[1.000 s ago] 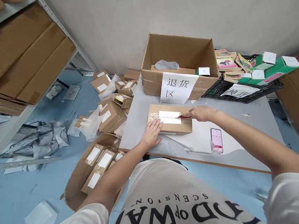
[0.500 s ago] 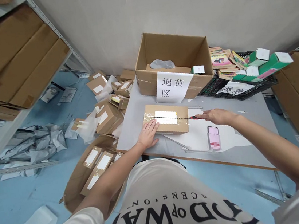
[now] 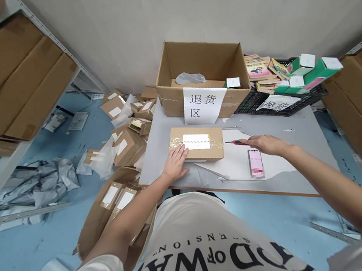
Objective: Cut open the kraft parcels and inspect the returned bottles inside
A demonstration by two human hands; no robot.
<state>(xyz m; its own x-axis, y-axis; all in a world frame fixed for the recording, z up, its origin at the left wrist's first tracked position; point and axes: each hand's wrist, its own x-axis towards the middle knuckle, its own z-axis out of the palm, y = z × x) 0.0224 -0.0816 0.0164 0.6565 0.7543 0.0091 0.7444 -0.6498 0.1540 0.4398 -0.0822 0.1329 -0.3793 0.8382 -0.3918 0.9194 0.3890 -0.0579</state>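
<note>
A taped cardboard box (image 3: 216, 152) with a white label (image 3: 196, 142) lies in front of me on the table; a dark slit runs lengthwise across its top. My left hand (image 3: 175, 163) rests on the box's left end, fingers stretched out over the top and front edge. In my right hand (image 3: 264, 143) is a red and black box cutter (image 3: 237, 142), gripped with its blade pointing left. The blade tip is just off the box's right side, not touching it. A phone (image 3: 256, 163) lies on the table below my right hand.
A large open carton (image 3: 172, 105) with a paper sign stands behind the box. Right of it, a black crate (image 3: 247, 105) holds books and green boxes. Parcels (image 3: 127, 145) pile up left of the table, with another carton (image 3: 92, 222) of boxes nearer me. Shelving (image 3: 54, 36) stands far left.
My right hand has drawn the box cutter away from the box's right end, so its blade is now clear of the cardboard. My left hand stays on the box. The view has shifted slightly.
</note>
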